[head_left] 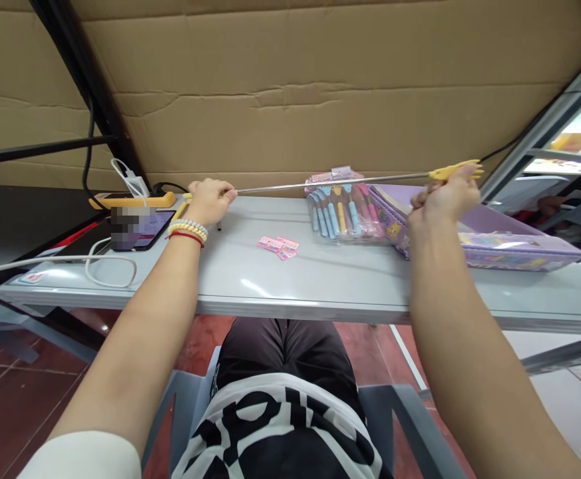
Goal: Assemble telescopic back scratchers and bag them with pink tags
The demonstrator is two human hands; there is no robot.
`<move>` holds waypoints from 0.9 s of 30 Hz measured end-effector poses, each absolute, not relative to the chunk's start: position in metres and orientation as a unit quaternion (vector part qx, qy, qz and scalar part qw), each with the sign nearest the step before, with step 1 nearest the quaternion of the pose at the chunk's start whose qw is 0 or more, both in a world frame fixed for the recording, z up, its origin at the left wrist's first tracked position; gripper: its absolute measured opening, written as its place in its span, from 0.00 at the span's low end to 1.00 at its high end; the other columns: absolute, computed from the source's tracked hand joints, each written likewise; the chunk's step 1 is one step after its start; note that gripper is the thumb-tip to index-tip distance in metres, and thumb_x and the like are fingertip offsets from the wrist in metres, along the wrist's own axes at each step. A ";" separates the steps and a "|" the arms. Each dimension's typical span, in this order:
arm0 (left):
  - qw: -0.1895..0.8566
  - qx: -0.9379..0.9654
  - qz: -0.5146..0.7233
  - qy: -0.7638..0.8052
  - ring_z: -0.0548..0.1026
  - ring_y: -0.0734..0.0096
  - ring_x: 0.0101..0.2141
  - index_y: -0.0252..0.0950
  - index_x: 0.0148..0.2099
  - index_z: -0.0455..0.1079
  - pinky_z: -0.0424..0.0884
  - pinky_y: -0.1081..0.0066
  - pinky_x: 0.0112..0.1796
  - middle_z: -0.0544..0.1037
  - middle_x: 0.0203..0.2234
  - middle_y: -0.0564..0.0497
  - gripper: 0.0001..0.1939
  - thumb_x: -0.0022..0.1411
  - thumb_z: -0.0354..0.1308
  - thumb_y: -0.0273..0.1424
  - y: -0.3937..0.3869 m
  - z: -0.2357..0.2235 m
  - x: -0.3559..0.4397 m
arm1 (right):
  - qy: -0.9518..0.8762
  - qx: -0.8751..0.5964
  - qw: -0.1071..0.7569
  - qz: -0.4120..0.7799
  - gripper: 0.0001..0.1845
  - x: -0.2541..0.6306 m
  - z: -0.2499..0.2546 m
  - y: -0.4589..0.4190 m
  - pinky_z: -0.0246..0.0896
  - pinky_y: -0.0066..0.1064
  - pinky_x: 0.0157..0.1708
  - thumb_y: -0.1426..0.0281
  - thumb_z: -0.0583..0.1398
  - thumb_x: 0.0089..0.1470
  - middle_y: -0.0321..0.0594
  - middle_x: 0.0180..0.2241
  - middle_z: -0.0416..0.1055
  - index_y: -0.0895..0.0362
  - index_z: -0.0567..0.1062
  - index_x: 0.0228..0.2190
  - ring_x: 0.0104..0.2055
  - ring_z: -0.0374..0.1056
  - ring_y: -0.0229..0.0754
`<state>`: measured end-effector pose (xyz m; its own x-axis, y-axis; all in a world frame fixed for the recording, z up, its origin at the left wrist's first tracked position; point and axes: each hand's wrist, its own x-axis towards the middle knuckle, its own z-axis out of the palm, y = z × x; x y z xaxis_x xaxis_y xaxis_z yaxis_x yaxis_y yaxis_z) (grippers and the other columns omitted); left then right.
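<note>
A cardboard panel [290,60] stands behind a pale grey table [350,286]. On its right side lies an open purple box [520,251], with a clear packet [335,233] of coloured handles beside it. Above the table, a thin metal rod [335,181] stretches nearly level between two hands: the right hand [447,199] is closed around its yellow clawed end [444,173], the left hand [210,199] pinches the opposite end. The rod appears to be held out at length; moving it would call for even, matched grips. Smallest are pink printed slips [271,244], overlapping below the rod.
</note>
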<state>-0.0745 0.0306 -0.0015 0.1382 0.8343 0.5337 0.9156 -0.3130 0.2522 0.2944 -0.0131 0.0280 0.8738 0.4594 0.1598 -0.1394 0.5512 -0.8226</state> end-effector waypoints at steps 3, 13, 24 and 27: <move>0.083 -0.773 -0.304 -0.550 0.72 0.61 0.41 0.38 0.41 0.73 0.59 0.62 0.47 0.78 0.36 0.48 0.16 0.63 0.44 0.35 0.022 0.001 -0.057 | -0.295 -0.436 0.832 0.177 0.17 0.274 0.019 -0.004 0.38 0.23 0.14 0.61 0.44 0.67 0.23 0.15 0.47 0.53 0.55 0.26 0.12 0.42 0.29; 0.141 -0.804 -0.249 -0.521 0.75 0.58 0.38 0.38 0.40 0.72 0.60 0.66 0.33 0.79 0.34 0.45 0.18 0.66 0.43 0.38 0.004 -0.004 -0.020 | -0.536 -0.428 0.699 0.205 0.27 0.237 -0.007 -0.004 0.39 0.22 0.09 0.50 0.53 0.58 0.28 0.08 0.52 0.55 0.61 0.18 0.09 0.46 0.30; 0.124 -0.844 -0.236 -0.466 0.74 0.59 0.31 0.36 0.39 0.69 0.56 0.66 0.29 0.77 0.29 0.44 0.20 0.69 0.39 0.40 -0.020 -0.010 0.017 | -0.668 -0.391 0.565 0.287 0.29 0.187 -0.021 -0.031 0.48 0.22 0.11 0.45 0.57 0.53 0.32 0.11 0.60 0.58 0.68 0.19 0.11 0.54 0.30; 0.109 -0.850 -0.244 -0.453 0.74 0.61 0.31 0.37 0.37 0.70 0.57 0.67 0.29 0.76 0.28 0.45 0.20 0.68 0.39 0.40 -0.015 -0.012 0.014 | -0.683 -0.393 0.542 0.291 0.30 0.190 -0.024 -0.025 0.48 0.24 0.13 0.43 0.55 0.52 0.33 0.12 0.61 0.59 0.69 0.20 0.11 0.53 0.31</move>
<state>0.0139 -0.0151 -0.0119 0.4698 0.7175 0.5142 0.8240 -0.5655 0.0362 0.1902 -0.0253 -0.0238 -0.1027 0.8528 0.5121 0.2215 0.5215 -0.8240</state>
